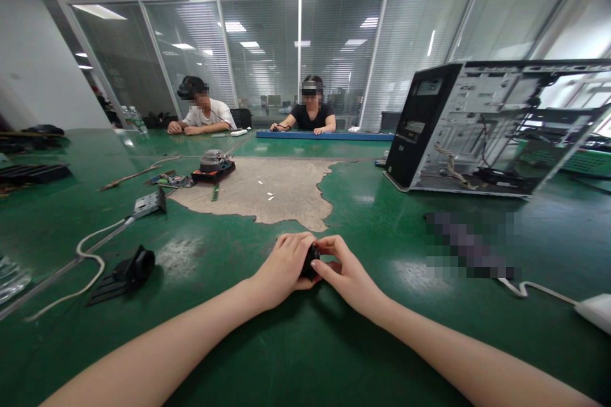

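Note:
A small black object [311, 262] is between my two hands, low over the green table [267, 343]. My left hand [286, 262] wraps round its left side with the fingers bent over it. From the right, my right hand [340, 266] grips its edge between thumb and fingers. Much of the object is hidden by the fingers, so I cannot tell what it is. Beyond my hands the tabletop has a bare, pale brown patch [286, 184] with a ragged edge.
An open computer case [429, 130] stands at the right. A black bracket-like part [131, 270], a metal box [149, 202] with a cable and a round grey part [216, 161] on a red-black base lie at the left. Two people [210, 116] sit across the table.

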